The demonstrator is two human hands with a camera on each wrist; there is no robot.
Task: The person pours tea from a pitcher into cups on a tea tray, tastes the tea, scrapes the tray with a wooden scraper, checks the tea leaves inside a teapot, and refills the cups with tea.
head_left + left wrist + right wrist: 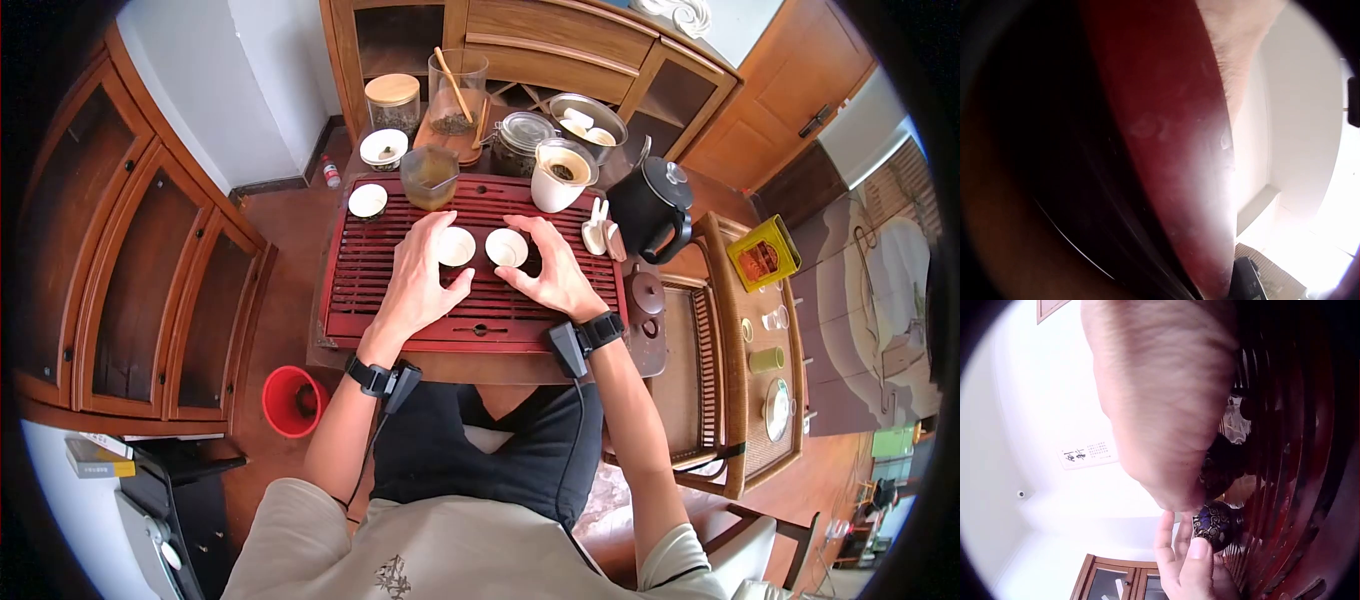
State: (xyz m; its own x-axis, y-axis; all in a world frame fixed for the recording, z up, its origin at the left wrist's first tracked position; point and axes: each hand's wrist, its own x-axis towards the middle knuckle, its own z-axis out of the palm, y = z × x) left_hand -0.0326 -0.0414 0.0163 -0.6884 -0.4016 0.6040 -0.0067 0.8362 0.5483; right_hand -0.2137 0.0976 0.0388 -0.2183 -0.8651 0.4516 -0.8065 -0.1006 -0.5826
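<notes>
- Two small white-lined cups, left cup [457,246] and right cup [507,248], stand side by side, apart, on the slatted red tray [400,318].
- The left hand [418,278] curls its fingers and thumb round the left cup.
- The right hand [556,275] likewise encircles the right cup.
- Beyond them stands a glass pitcher [430,178].

The slatted tea tray [400,325] looks like glossy, smooth reddish wood; the kettle [640,200] has a matt black body; the jar lid [392,90] looks like pale wood.
</notes>
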